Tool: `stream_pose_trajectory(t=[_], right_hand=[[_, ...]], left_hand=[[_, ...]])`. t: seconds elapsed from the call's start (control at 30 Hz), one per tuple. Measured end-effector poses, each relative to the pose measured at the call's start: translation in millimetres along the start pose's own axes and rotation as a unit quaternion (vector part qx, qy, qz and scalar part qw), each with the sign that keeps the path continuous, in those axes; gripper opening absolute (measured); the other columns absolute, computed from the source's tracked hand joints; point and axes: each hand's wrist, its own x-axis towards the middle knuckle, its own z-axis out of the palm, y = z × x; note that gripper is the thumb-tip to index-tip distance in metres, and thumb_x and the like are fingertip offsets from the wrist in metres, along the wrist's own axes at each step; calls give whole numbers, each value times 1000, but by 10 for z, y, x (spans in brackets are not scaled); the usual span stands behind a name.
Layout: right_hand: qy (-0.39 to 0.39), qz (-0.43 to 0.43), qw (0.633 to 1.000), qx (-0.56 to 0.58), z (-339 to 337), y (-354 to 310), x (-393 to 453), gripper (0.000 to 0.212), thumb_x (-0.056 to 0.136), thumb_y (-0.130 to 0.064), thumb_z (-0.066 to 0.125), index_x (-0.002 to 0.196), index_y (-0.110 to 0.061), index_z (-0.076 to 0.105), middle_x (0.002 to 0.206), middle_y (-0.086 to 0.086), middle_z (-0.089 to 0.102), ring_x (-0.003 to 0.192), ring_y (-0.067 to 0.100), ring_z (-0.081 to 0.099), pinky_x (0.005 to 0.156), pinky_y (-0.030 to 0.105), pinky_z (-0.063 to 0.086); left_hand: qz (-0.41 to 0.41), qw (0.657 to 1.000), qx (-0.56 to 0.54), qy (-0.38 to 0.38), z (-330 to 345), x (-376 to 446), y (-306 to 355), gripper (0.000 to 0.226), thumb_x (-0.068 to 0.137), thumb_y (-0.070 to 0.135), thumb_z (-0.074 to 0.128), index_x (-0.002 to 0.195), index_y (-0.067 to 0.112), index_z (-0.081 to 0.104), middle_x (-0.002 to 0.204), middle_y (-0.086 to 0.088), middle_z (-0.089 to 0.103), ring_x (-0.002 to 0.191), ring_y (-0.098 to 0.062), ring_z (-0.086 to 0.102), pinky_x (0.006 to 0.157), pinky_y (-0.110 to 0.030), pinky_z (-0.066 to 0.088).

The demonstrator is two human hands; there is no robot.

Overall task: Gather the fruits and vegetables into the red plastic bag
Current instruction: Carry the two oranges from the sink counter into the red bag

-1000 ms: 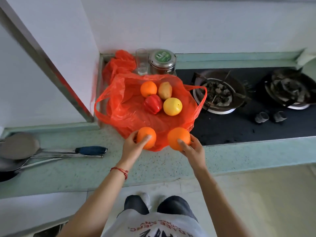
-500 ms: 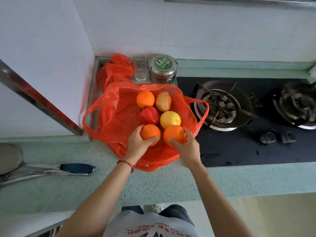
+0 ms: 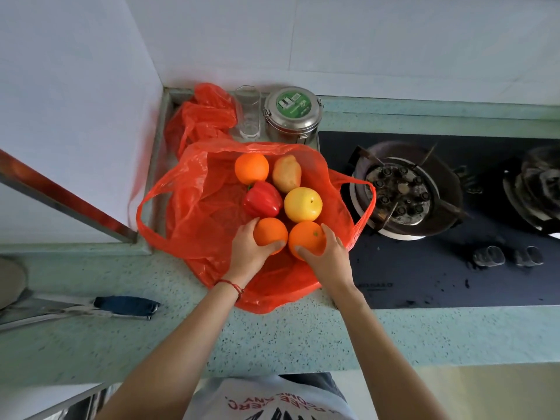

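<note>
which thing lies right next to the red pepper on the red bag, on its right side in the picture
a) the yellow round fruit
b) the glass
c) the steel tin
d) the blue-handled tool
a: the yellow round fruit sits against the red pepper on the red bag, while the glass and steel tin stand behind the bag and the blue-handled tool lies on the counter.

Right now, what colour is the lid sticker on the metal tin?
Green, seen in the head view: metal tin.
</note>
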Motion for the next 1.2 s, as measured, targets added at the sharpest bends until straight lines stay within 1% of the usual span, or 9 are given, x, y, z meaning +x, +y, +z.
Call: stream_pose_trajectory(t=[0.17, 0.5, 0.6, 0.7, 0.77, 0.93, 1.0, 1.07, 1.2], right_hand=[[3, -7, 1000, -20, 16, -21, -5, 87, 77, -46, 67, 145, -18, 20, 149, 8, 31, 135, 24, 34, 104, 37, 36], [49, -26, 998, -41, -11, -46, -211, 79, 83, -41, 63, 145, -16, 20, 151, 8, 29, 137, 24, 31, 102, 34, 36], [68, -21, 997, -21, -9, -23, -327, 77, 84, -40, 62, 145, -16, 22, 151, 7, 29, 138, 23, 30, 105, 35, 34], [93, -24, 995, -13, 15, 20, -463, 74, 84, -40, 61, 144, -15, 26, 150, 8, 32, 136, 24, 34, 106, 37, 35], [110, -28, 993, -15, 40, 72, -566, 72, 84, -42, 61, 143, -16, 28, 148, 8, 35, 132, 25, 40, 104, 39, 39], [148, -50, 986, -59, 102, 256, -859, 62, 87, -43, 55, 140, -18, 35, 145, 4, 40, 133, 21, 36, 97, 36, 40], [160, -56, 982, -83, 126, 343, -991, 58, 89, -41, 53, 139, -17, 37, 143, 5, 42, 133, 23, 36, 95, 36, 41], [166, -48, 977, -125, 145, 448, -1129, 60, 90, -40, 52, 140, -13, 34, 147, 10, 37, 137, 25, 31, 103, 41, 40], [169, -14, 970, -174, 106, 670, -1394, 61, 91, -41, 48, 141, -11, 30, 151, 11, 30, 140, 26, 26, 108, 44, 34]], left_hand=[[8, 1000, 0, -10, -23, 3, -22, 79, 67, 33, 78, 133, 10, 42, 135, -16, 48, 126, -28, 42, 99, -30, 32], [41, 999, -16, -13, -142, -146, -65, 76, 69, 31, 77, 133, 9, 42, 137, -14, 47, 128, -25, 42, 102, -30, 32], [54, 998, -29, -14, -189, -226, -91, 74, 69, 31, 77, 132, 9, 43, 135, -14, 48, 126, -25, 44, 104, -35, 37], [77, 996, -36, -12, -227, -332, -119, 70, 71, 30, 76, 131, 9, 45, 131, -15, 50, 122, -25, 46, 100, -45, 43], [101, 994, -30, -12, -245, -407, -146, 65, 74, 29, 74, 129, 7, 46, 128, -15, 51, 120, -26, 47, 99, -44, 43], [187, 981, 45, -18, -264, -597, -233, 60, 78, 33, 67, 126, 3, 48, 128, -19, 52, 122, -31, 46, 98, -29, 35], [212, 973, 79, -37, -248, -695, -245, 65, 78, 44, 58, 127, 3, 47, 130, -21, 50, 123, -32, 44, 100, -31, 35], [246, 961, 116, -51, -206, -790, -250, 69, 78, 51, 48, 128, 2, 47, 130, -21, 51, 122, -34, 45, 103, -39, 39], [317, 926, 183, -87, -54, -959, -240, 65, 82, 49, 44, 125, 1, 50, 128, -20, 54, 121, -35, 48, 103, -41, 40]])
